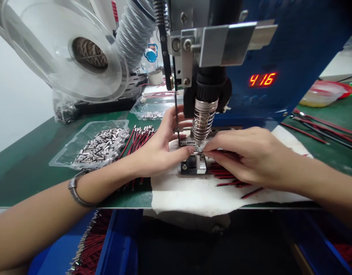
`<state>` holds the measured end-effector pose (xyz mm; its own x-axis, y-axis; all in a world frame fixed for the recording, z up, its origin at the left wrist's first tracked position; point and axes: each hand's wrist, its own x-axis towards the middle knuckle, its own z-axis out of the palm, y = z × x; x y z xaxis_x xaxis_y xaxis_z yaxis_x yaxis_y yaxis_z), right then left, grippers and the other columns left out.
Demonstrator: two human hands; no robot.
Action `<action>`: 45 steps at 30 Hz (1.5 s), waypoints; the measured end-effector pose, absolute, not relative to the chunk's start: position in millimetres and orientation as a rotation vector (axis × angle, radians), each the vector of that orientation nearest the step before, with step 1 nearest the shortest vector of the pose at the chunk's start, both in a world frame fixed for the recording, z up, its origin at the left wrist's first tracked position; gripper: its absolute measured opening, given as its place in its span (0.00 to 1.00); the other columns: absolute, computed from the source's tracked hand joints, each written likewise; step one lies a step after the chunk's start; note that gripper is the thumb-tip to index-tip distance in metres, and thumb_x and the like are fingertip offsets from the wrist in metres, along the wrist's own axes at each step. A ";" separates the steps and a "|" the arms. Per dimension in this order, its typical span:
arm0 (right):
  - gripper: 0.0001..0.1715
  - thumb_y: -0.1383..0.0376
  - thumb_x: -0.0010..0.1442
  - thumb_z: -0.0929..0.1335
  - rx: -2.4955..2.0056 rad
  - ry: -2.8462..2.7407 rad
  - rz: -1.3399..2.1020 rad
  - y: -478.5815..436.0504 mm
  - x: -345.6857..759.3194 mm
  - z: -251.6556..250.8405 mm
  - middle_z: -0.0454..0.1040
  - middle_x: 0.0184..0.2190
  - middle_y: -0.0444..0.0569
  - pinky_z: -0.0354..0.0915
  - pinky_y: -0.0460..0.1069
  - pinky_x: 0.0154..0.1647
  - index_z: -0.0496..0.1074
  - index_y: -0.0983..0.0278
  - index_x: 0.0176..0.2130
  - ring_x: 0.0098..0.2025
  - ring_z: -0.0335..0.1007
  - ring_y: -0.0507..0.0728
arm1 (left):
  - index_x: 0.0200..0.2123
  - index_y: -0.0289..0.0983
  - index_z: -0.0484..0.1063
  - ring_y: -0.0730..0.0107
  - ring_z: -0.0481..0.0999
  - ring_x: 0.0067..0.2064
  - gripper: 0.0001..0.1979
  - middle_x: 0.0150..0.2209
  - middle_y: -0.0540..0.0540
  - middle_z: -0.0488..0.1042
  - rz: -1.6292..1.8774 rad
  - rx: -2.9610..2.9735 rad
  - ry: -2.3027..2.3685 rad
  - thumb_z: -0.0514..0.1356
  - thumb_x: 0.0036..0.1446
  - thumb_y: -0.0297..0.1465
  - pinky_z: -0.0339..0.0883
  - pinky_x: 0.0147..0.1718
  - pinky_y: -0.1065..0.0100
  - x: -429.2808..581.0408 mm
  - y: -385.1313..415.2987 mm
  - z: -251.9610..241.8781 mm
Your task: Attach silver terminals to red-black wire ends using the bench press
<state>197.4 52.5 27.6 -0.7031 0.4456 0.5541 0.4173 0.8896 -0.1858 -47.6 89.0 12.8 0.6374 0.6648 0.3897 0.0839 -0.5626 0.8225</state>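
Note:
My left hand (pixel 161 149) reaches around the machine's thin metal post, fingers spread behind it. Its thumb tip touches the small metal fixture (pixel 201 165) beside a shiny silver piece. From the right, my right hand (pixel 244 152) pinches thumb and finger together at the fixture; what lies between them is hidden. Right above the fingertips comes down the spring-wrapped tip (pixel 205 116) of the blue machine (pixel 239 103). Red-and-black wires (pixel 221 172) lie on the white cloth (pixel 187 198) under my right hand.
Left of my forearm stands a clear tray (pixel 64 160) of small metal connectors, beside capped wires (pixel 135 139). A large clear reel (pixel 55 46) hangs upper left. More wires (pixel 333 130) lie right. Below the table edge, a blue bin (pixel 115 240) holds wires.

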 end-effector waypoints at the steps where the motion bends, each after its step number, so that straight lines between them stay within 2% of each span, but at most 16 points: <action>1: 0.08 0.71 0.68 0.66 -0.621 -2.440 0.065 52.5 197.4 27.5 0.79 0.32 0.46 0.64 0.49 0.32 0.74 0.62 0.40 0.31 0.73 0.55 | 0.66 0.51 0.51 0.44 0.58 0.72 0.38 0.69 0.40 0.60 0.903 2.039 0.571 0.68 0.59 0.35 0.65 0.67 0.41 -48.0 89.7 11.9; 11: 0.07 0.70 0.69 0.66 -0.633 -2.432 0.024 52.2 197.0 24.7 0.78 0.30 0.47 0.63 0.50 0.30 0.74 0.62 0.40 0.29 0.72 0.55 | 0.66 0.51 0.54 0.45 0.61 0.70 0.40 0.68 0.41 0.60 0.920 2.005 0.536 0.70 0.55 0.31 0.65 0.66 0.42 -45.3 88.0 13.6; 18: 0.07 0.70 0.69 0.66 -0.633 -2.445 -0.030 51.2 196.6 24.7 0.79 0.31 0.47 0.64 0.50 0.31 0.75 0.64 0.40 0.30 0.73 0.55 | 0.70 0.53 0.48 0.44 0.54 0.74 0.42 0.73 0.41 0.53 0.856 1.947 0.562 0.68 0.59 0.34 0.60 0.68 0.40 -46.3 87.7 14.1; 24: 0.08 0.70 0.70 0.65 -0.627 -2.441 -0.060 51.2 196.3 23.9 0.79 0.31 0.46 0.64 0.50 0.30 0.74 0.61 0.40 0.29 0.72 0.54 | 0.70 0.53 0.50 0.43 0.55 0.74 0.46 0.74 0.42 0.53 0.883 1.945 0.564 0.71 0.55 0.34 0.60 0.69 0.40 -41.2 84.9 16.9; 30: 0.09 0.69 0.71 0.64 -0.622 -2.465 -0.101 51.8 198.1 23.7 0.80 0.32 0.48 0.65 0.51 0.30 0.74 0.62 0.40 0.31 0.74 0.55 | 0.71 0.55 0.49 0.42 0.51 0.74 0.47 0.74 0.43 0.50 0.878 1.939 0.555 0.71 0.55 0.33 0.60 0.69 0.39 -42.5 85.8 16.8; 39: 0.09 0.69 0.72 0.64 -0.580 -2.502 -0.174 53.2 198.4 24.4 0.79 0.32 0.48 0.62 0.50 0.29 0.74 0.65 0.40 0.30 0.74 0.54 | 0.69 0.54 0.49 0.44 0.54 0.73 0.44 0.75 0.42 0.45 0.882 1.990 0.537 0.69 0.57 0.35 0.59 0.68 0.41 -46.0 89.5 11.0; 45: 0.09 0.69 0.71 0.64 -0.574 -2.517 -0.234 50.7 199.6 26.9 0.78 0.32 0.47 0.62 0.50 0.29 0.74 0.66 0.41 0.30 0.73 0.54 | 0.69 0.55 0.49 0.44 0.53 0.74 0.42 0.75 0.44 0.46 0.877 1.983 0.515 0.68 0.58 0.34 0.61 0.68 0.42 -46.4 89.8 11.1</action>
<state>199.6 50.7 26.9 -0.7619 0.3515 0.5440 0.4458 0.8939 0.0469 -46.4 89.8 11.1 0.6643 0.6428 0.3814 0.0199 -0.5253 0.8507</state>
